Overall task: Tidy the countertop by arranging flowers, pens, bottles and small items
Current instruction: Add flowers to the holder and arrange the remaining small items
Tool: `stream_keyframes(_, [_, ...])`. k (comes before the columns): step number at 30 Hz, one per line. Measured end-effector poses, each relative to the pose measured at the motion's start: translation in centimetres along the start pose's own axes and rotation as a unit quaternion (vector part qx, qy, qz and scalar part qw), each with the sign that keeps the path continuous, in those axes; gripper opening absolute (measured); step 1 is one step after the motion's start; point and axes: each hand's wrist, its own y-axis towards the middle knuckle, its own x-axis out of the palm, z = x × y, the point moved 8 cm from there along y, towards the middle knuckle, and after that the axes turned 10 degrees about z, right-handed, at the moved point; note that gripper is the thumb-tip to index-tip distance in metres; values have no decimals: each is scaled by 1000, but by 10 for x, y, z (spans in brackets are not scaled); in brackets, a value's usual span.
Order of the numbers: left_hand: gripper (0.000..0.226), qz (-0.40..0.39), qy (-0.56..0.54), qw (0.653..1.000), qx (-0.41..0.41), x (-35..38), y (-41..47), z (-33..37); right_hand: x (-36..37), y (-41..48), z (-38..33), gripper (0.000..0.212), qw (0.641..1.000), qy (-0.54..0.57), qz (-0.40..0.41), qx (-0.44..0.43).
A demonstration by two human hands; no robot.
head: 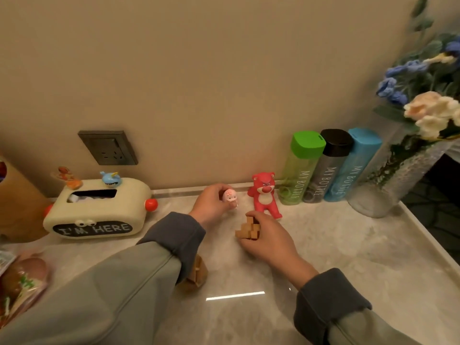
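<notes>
The marble tabletop (348,257) looks largely sorted on the far side. Well to the right of the right hand (268,237), the glass vase (388,185) already holds the flowers (433,113). Between it and the hands, three bottles (326,170) stand shoulder to shoulder against the wall. Left of the left hand (211,202) sits the cream tissue box (99,207). Just beyond the right hand stands a red bear figure (265,195). The small items are what is left. The right hand curls over a wooden block puzzle (249,230) resting on the tabletop. The left hand pinches a tiny pink figurine (230,196) just beside the bear, seemingly to set it in line. Another wooden piece (198,272), half hidden under the left sleeve, is probably a second puzzle, and it appears unplaced. Snack packets (20,277) lie far left. No pens are in view.
</notes>
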Motion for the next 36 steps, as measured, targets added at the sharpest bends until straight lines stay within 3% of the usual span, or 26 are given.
stream_keyframes(19, [38, 12, 101, 990, 94, 11, 25, 5, 18, 2, 2, 82, 999, 8, -35, -24])
stream_keyframes(25, [73, -12, 97, 995, 35, 0, 21, 5, 17, -2, 1, 94, 998, 20, -52, -24])
stream_keyframes(29, [70, -39, 94, 995, -1, -16, 6, 10, 12, -6, -2, 99, 998, 30, -56, -23])
stream_keyframes(36, [46, -172, 143, 973, -54, -28, -57, 1, -1, -18, -15, 58, 999, 21, -23, -13])
